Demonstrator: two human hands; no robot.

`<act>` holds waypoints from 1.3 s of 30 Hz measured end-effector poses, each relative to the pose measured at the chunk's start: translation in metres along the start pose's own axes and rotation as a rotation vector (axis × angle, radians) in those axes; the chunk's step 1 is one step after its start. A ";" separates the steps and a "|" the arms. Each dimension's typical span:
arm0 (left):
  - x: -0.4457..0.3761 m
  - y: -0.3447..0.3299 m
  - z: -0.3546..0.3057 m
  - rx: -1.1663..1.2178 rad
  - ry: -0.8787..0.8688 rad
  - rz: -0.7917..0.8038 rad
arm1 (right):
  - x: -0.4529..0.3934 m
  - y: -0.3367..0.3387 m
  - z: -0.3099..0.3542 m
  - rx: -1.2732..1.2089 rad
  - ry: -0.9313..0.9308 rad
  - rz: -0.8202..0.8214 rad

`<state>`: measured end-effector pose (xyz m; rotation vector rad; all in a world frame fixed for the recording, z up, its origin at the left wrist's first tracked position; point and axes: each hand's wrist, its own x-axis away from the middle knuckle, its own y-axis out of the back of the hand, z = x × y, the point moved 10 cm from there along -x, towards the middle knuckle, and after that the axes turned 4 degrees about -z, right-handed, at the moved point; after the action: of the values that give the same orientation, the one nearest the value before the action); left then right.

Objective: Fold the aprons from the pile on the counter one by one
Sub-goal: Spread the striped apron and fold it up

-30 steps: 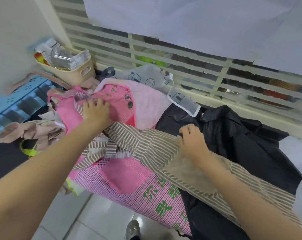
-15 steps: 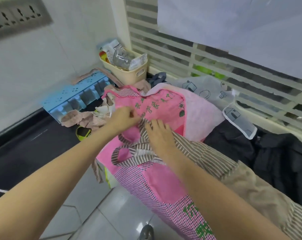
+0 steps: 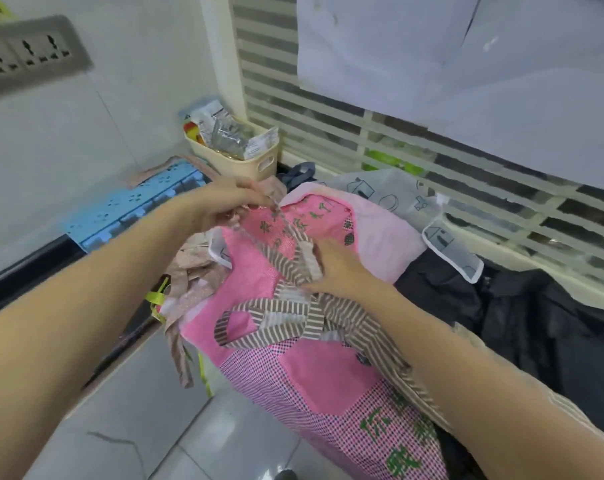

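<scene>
Evidently the striped apron [image 3: 328, 317] is light, limp cloth with tangling straps; left hand [image 3: 224, 206] pinches one strap, right hand [image 3: 338, 268] clutches the bunched bib.

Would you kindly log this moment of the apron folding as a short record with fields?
setting: counter heaped with aprons
worked item: striped apron, its straps lying on the pink apron
left hand: pinches a blurred strap, lifted
right hand: grips the striped straps
beside pile: black garment, blue rack, beige basket
fold status: not yet folded
</scene>
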<state>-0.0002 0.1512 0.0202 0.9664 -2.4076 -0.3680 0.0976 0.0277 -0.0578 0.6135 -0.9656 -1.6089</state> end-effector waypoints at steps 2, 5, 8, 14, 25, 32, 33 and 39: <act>0.006 0.016 -0.035 -0.442 -0.143 0.025 | 0.008 -0.006 -0.015 0.122 -0.058 0.074; 0.012 0.025 -0.078 -1.182 -0.370 -0.135 | 0.015 0.007 -0.020 0.021 -0.064 0.040; 0.028 0.029 -0.113 -1.193 -0.600 -0.396 | 0.014 0.026 -0.034 0.045 -0.154 -0.051; 0.008 0.036 -0.080 0.165 -0.175 -0.168 | 0.025 0.061 -0.035 -0.066 -0.206 -0.297; 0.014 -0.068 0.041 0.263 0.108 0.191 | -0.003 0.099 0.017 -0.192 -0.068 -0.491; 0.010 -0.011 0.051 0.821 0.069 0.090 | 0.004 -0.001 0.005 0.279 -0.128 -0.072; 0.013 -0.006 0.059 0.828 0.078 0.105 | 0.008 0.004 0.009 0.358 -0.096 -0.197; 0.035 0.011 0.143 -0.162 0.317 0.382 | 0.033 -0.009 0.041 0.453 0.349 -0.481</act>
<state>-0.1071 0.1420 -0.0811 0.4397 -2.1679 -0.2424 0.0513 0.0074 -0.0399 1.4786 -0.9654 -1.6144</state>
